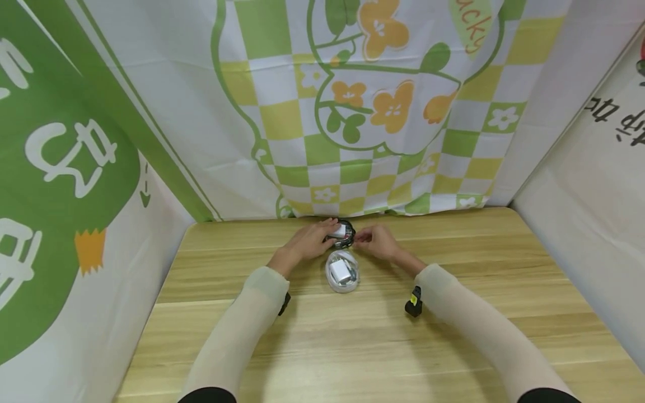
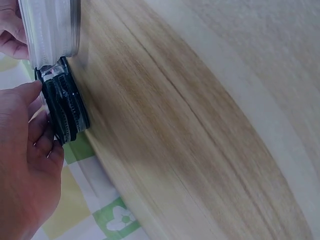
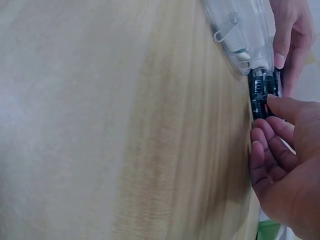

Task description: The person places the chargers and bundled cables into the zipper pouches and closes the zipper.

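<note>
A small round black-rimmed zip case (image 1: pixel 347 243) lies at the back of the table, with a white block (image 1: pixel 340 230) visible in it. My left hand (image 1: pixel 308 239) holds the case from its left side, the thumb at its near edge. On the opposite side, my right hand (image 1: pixel 380 242) pinches the edge of the case between thumb and forefinger; whether it grips the zip pull is hidden. Nearer to me is a clear round zip pouch (image 3: pixel 220 15) containing a white charger plug (image 1: pixel 340 271) and a coiled pale cable. Neither hand appears to touch this pouch.
The wooden table (image 1: pixel 342 347) ends just behind the black case, against a hanging checked cloth (image 1: pixel 383 168). Printed fabric walls stand at left and right. A small black camera (image 1: pixel 414 302) sits at my right wrist.
</note>
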`<state>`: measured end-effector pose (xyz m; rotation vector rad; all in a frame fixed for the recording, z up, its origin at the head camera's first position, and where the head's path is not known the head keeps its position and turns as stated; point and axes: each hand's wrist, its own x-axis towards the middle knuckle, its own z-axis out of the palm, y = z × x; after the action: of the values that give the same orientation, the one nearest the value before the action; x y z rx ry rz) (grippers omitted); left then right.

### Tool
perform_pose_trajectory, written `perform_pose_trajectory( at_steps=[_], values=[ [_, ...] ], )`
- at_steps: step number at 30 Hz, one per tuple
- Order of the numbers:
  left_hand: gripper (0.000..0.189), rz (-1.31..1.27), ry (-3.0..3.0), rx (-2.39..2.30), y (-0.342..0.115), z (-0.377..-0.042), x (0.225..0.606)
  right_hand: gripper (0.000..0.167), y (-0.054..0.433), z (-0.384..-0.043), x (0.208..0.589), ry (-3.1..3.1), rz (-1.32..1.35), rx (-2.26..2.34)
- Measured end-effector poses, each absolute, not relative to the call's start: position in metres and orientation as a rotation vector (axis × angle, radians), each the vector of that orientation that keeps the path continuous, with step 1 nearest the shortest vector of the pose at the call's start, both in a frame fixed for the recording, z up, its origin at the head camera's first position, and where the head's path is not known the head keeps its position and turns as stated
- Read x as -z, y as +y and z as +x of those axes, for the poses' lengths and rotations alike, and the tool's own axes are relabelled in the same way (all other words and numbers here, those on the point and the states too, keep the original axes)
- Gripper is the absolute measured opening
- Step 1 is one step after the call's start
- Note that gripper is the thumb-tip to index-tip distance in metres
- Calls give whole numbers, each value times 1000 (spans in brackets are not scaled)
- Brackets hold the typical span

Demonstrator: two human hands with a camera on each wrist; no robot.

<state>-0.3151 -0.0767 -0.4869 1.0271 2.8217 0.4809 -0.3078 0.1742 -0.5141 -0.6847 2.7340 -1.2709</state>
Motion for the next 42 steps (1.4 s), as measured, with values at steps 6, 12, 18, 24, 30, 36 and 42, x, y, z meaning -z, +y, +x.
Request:
perform_pose_trajectory(
  at_steps=[6, 12, 18, 24, 30, 36, 42],
  values=[
    [54, 1026, 2811, -450, -75, -317, 488, 19, 174, -309, 523, 2716, -648, 1328],
    [53, 1005, 2808, -472, -74, -318, 487, 18, 170, -308, 529, 2701, -641, 1369],
    [53, 974, 2791, -528, -74, -320, 489, 17, 168, -308, 531, 2714, -617, 1360],
    [54, 976, 2778, -564, -76, -321, 493, 17, 166, -310, 533, 2731, -585, 1334],
    [54, 966, 2772, -578, -75, -321, 494, 18, 162, -309, 533, 2780, -519, 1269],
    [54, 961, 2759, -595, -75, -318, 490, 20, 157, -307, 531, 2807, -469, 1238],
    [55, 941, 2747, -600, -74, -320, 492, 19, 154, -307, 532, 2835, -448, 1202]
  ],
)
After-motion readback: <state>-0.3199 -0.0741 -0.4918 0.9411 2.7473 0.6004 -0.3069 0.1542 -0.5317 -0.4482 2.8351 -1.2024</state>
